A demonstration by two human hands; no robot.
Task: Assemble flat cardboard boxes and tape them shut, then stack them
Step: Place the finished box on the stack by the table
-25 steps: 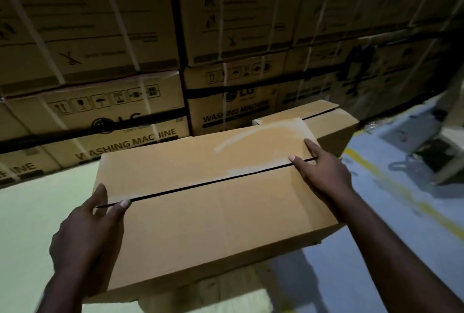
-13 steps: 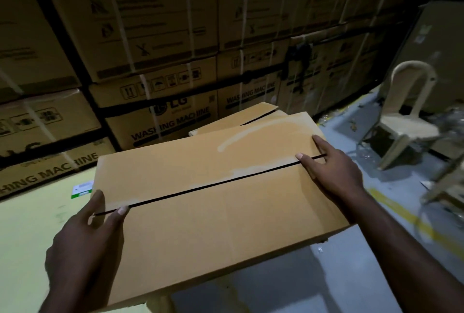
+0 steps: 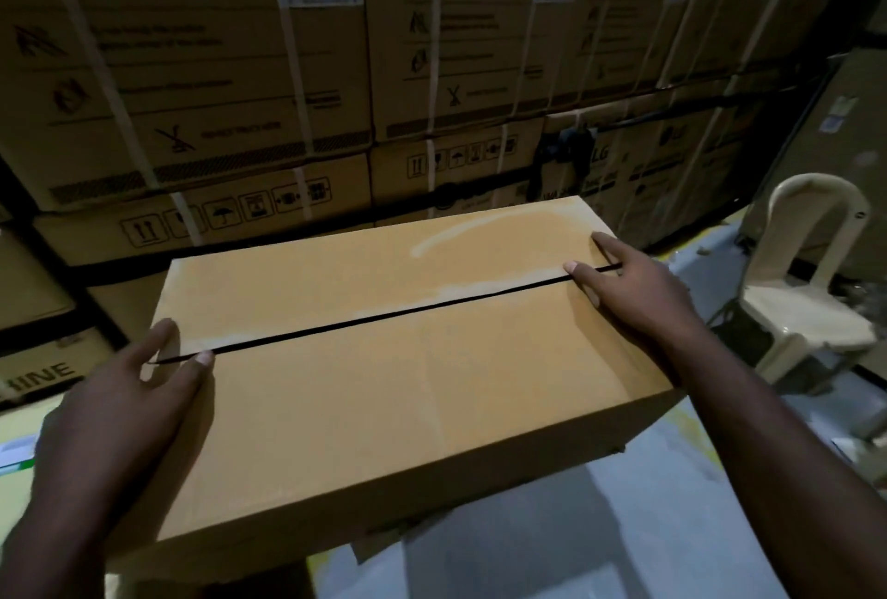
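Observation:
I hold a plain brown cardboard box [image 3: 384,382] in the air in front of me. Its top flaps are folded down, and a dark open seam [image 3: 384,321] runs along the middle of the top with no tape visible on it. My left hand [image 3: 120,416] grips the box's left end, thumb and forefinger lying on top at the seam. My right hand [image 3: 633,296] grips the right end the same way. The other fingers of both hands are hidden behind the box's ends.
A wall of large strapped washing-machine cartons [image 3: 216,94] stands close behind the box. A pale plastic chair [image 3: 806,310] stands at the right on the grey floor [image 3: 552,526]. A pale yellow-green surface [image 3: 14,478] lies at the lower left.
The view and the box have swung to the right. The second box behind it is no longer visible, and the chair has come into view. Both hands keep their hold.

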